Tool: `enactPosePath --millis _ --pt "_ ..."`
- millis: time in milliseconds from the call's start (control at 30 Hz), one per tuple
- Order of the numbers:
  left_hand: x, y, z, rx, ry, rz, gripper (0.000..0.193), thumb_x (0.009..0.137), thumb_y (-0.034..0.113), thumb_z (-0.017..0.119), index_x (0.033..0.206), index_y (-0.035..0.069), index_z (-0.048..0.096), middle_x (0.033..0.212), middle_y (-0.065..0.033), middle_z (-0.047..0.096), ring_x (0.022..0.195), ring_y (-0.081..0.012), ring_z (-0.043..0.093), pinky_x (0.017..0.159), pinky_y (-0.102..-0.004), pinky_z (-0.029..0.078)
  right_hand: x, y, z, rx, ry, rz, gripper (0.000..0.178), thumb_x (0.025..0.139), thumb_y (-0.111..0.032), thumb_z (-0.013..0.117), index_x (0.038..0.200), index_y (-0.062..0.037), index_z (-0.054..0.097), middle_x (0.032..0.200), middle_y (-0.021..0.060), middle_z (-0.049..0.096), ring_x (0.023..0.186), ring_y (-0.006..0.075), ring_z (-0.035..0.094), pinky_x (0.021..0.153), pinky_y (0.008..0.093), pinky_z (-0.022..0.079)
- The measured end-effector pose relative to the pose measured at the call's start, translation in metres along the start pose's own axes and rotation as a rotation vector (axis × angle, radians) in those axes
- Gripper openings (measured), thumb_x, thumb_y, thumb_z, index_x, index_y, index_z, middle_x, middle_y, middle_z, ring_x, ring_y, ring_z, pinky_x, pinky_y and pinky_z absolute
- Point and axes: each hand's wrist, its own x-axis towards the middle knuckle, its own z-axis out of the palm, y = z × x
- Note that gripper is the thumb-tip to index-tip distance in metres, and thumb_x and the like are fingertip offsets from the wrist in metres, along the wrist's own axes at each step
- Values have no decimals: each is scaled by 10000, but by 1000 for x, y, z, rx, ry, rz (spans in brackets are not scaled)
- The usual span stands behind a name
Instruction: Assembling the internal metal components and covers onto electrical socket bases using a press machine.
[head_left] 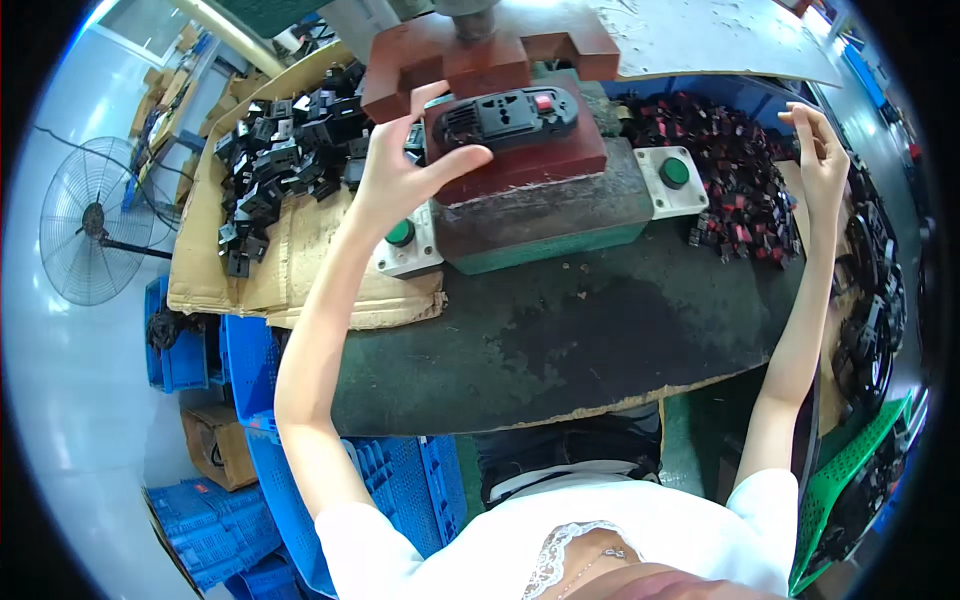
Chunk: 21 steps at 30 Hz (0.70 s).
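My left hand (400,170) is at the left end of a long black plastic housing (510,118), with thumb and forefinger spread apart on either side of it. The housing lies on a dark red block (530,165) and has a small red piece (544,102) near its right end. My right hand (822,160) is raised at the far right, beside a heap of small red and black parts (735,180). Its fingers are loosely bent, and nothing shows in them.
A red press head (480,60) hangs just behind the block. Two green push buttons (674,173) (400,233) flank the base. Black parts (290,145) fill a cardboard box (330,260) at left. Black pieces (870,300) lie far right; blue crates (400,480) stand below the bench.
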Motion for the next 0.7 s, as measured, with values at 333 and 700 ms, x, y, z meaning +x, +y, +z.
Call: enactPosePath --millis 333,700 --pt "1 28 12 -290 170 -213 500 642 51 787 1089 -26 577 978 -69 618 868 -129 576 801 -256 447 31 78 -61 -235 34 188 361 832 -156 669 1181 -137 580 1127 204 605 981 178 599 893 270 442" --pt "-132 93 -32 616 228 55 541 622 83 767 1116 31 552 1155 -125 565 1086 -294 529 1045 -444 290 19 110 -163 -1127 -556 635 385 775 -217 585 1079 16 548 1132 232 576 1043 351 569 894 391 461"
